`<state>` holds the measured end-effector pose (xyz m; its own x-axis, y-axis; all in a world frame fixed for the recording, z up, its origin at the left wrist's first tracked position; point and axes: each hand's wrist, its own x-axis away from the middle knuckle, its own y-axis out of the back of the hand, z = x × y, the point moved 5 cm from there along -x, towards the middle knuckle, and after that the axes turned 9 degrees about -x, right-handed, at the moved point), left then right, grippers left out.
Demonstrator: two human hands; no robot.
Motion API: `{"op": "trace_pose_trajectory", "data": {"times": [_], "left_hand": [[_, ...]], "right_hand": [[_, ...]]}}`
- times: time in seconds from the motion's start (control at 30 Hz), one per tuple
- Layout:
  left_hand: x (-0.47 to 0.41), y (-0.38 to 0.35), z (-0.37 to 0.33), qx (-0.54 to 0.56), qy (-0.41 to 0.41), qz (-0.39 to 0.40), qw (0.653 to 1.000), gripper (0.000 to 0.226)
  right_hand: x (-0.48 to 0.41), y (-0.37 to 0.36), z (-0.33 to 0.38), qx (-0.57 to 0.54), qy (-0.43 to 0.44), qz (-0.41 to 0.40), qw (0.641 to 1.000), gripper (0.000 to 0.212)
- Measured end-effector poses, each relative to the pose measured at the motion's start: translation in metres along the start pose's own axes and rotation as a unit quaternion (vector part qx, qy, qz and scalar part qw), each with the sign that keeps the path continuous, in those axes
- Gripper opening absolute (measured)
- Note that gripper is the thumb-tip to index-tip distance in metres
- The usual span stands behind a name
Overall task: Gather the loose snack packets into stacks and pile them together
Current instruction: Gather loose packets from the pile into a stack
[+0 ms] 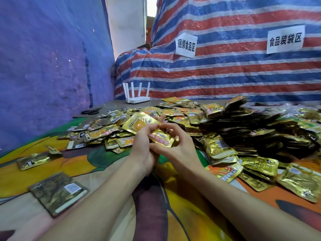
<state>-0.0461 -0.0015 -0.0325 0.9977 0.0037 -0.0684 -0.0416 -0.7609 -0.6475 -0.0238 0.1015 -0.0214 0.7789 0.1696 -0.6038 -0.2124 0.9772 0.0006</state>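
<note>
Left hand [143, 142] and right hand [176, 147] touching, fingers of both curled round the held packets [139, 123]; these sit raised just before the packet heap [234, 131]; router [137, 95] behind heap's left edge; stray packet [58, 193] well left of heap.

Glossy gold foil packets [218, 146] (crinkled) on printed cloth [107, 171].

You've got two white signs on the striped tarp [243, 70]: the left sign [185, 45] reads 捆绑食品区, the right sign [285, 39] reads 食品装袋区. Print on the packets [219, 146] is too blurred to read.
</note>
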Motion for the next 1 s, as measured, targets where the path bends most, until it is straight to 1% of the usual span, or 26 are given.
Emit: {"op": "trace_pose_trajectory", "data": {"times": [0.13,0.2,0.27,0.3,0.4,0.43,0.5,0.57,0.63,0.7,0.77,0.83,0.87,0.93,1.0], "left_hand": [[0.004,-0.006,0.001,-0.023,0.025,0.023,0.999,0.032],[0.004,-0.005,0.001,-0.031,0.027,0.021,0.999,0.032],[0.005,-0.004,0.001,-0.029,0.036,0.009,0.999,0.03],[0.005,-0.003,0.001,-0.028,0.036,0.005,0.999,0.03],[0.004,-0.001,0.0,-0.029,0.035,0.009,0.999,0.032],[0.003,-0.001,0.002,-0.032,0.043,0.012,0.998,0.031],[0.003,0.001,0.004,-0.045,0.057,0.009,0.997,0.028],[0.004,0.002,0.006,-0.058,0.067,0.0,0.996,0.024],[0.005,0.0,0.007,-0.074,0.066,0.008,0.995,0.022],[0.006,-0.003,0.007,-0.104,0.067,0.023,0.992,0.021],[0.01,-0.007,0.009,-0.152,0.075,0.05,0.984,0.023],[0.012,-0.011,0.012,-0.182,0.074,0.084,0.977,0.035],[0.012,-0.011,0.013,-0.194,0.061,0.09,0.975,0.043],[0.011,-0.009,0.014,-0.211,0.032,0.066,0.975,0.054],[0.009,-0.008,0.014,-0.221,0.027,0.044,0.974,0.063]], "right_hand": [[-0.001,0.003,-0.003,-0.034,0.002,-0.003,0.999,0.051],[-0.002,0.004,-0.002,-0.017,0.015,-0.015,1.0,0.054],[-0.004,0.006,-0.002,0.005,0.014,-0.017,1.0,0.064],[-0.005,0.007,-0.004,0.017,0.003,-0.009,1.0,0.066],[-0.006,0.011,-0.009,0.095,-0.023,0.014,0.995,0.062],[-0.006,0.012,-0.009,0.121,-0.019,0.015,0.992,0.065],[-0.006,0.013,-0.006,0.165,-0.011,0.027,0.986,0.078],[-0.008,0.014,-0.003,0.186,-0.014,0.06,0.981,0.086],[-0.008,0.015,-0.003,0.197,-0.033,0.1,0.975,0.085],[-0.008,0.018,-0.003,0.209,-0.049,0.122,0.969,0.08],[-0.009,0.023,0.0,0.222,-0.048,0.116,0.967,0.074],[-0.014,0.031,0.011,0.273,-0.034,0.09,0.957,0.074],[-0.02,0.037,0.019,0.307,-0.027,0.07,0.949,0.074],[-0.04,0.056,0.036,0.371,-0.024,0.027,0.928,0.07],[-0.067,0.079,0.052,0.413,-0.035,-0.007,0.91,0.068]]}}
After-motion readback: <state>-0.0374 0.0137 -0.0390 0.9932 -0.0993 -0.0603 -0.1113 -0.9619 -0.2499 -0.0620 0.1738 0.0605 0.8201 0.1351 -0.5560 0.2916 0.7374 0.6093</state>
